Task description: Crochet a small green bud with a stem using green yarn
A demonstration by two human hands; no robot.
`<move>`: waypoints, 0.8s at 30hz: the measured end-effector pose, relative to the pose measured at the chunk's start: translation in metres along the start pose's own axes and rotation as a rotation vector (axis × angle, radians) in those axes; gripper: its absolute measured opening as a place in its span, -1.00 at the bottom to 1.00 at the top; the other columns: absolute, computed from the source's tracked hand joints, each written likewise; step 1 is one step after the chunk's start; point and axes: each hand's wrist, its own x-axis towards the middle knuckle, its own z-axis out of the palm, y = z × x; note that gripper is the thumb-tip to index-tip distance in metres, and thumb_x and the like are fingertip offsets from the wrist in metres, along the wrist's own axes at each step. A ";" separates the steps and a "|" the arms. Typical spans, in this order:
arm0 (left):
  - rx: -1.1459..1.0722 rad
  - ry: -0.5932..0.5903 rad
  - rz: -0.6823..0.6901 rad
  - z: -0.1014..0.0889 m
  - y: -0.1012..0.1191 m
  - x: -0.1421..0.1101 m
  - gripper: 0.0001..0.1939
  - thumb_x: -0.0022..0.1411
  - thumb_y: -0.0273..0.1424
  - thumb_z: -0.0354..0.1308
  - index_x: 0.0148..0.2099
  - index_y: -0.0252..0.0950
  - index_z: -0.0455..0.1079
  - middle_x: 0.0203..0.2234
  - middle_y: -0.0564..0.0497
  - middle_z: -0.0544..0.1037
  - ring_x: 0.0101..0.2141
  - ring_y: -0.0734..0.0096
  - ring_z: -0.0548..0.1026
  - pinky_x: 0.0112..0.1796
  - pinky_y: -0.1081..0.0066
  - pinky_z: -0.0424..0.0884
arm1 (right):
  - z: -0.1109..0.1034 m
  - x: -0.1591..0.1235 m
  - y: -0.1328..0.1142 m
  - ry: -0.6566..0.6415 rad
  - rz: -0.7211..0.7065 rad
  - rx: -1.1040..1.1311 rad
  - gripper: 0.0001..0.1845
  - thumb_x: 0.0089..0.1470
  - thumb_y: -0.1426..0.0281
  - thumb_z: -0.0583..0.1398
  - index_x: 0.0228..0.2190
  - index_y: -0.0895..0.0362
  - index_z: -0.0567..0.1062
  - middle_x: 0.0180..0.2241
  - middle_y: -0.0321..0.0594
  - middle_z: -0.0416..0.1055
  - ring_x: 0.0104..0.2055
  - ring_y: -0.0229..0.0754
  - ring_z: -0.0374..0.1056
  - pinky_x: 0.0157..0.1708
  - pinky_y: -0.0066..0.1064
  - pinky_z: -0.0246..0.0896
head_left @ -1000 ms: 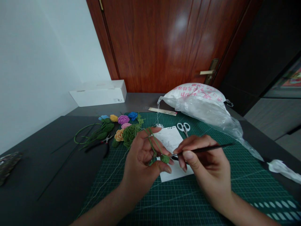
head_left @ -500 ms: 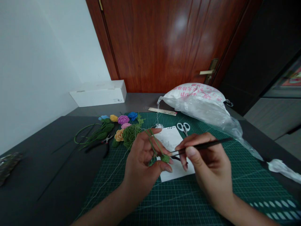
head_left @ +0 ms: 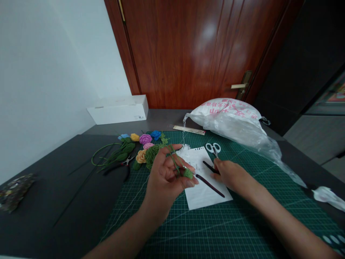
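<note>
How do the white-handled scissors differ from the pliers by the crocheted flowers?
The scissors have white looped handles, while the pliers have dark handles. The scissors lie on the green cutting mat, near the top of a sheet of paper. The pliers lie on the dark tabletop, beside the crocheted flowers. Both are two-handled hand tools, lying flat and not held.

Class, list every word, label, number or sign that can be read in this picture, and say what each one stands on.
Pink characters on the white plastic bag: too blurred to read.
Label on the white box: too small to read.
Markings on the pale ruler-like strip: too small to read.
Faint marks on the white paper sheet: too faint to read.
Edge marks on the green cutting mat: too blurred to read.
No text can be quoted.
</note>
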 end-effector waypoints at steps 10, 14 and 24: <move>0.101 0.078 0.053 -0.005 -0.001 0.004 -0.33 -0.04 -0.65 0.42 0.09 -0.23 0.28 -0.38 0.11 0.60 -0.40 0.40 0.58 -0.36 0.42 0.54 | -0.008 -0.029 -0.039 0.020 -0.512 1.021 -0.67 0.29 0.09 0.19 -0.13 0.09 0.38 -0.41 -0.29 0.48 -0.43 -0.22 0.40 -0.38 -0.39 0.28; 0.160 0.091 0.049 -0.006 -0.001 0.007 -0.35 0.04 -0.61 0.38 0.14 -0.23 0.26 -0.33 0.10 0.56 -0.36 0.39 0.56 -0.32 0.37 0.56 | 0.008 -0.029 -0.057 0.117 -0.448 1.229 -0.70 0.33 0.11 0.16 -0.30 0.09 0.35 -0.57 -0.40 0.36 -0.54 -0.29 0.24 -0.47 -0.43 0.10; 0.018 -0.078 -0.094 -0.012 0.009 0.007 -0.46 0.27 -0.46 0.29 0.25 -0.27 0.24 -0.21 -0.05 0.66 -0.20 0.24 0.64 -0.16 0.24 0.59 | 0.003 -0.031 -0.061 0.219 -0.427 1.345 -0.71 0.27 0.14 0.23 -0.34 0.08 0.37 -0.59 -0.40 0.39 -0.55 -0.29 0.27 -0.48 -0.44 0.13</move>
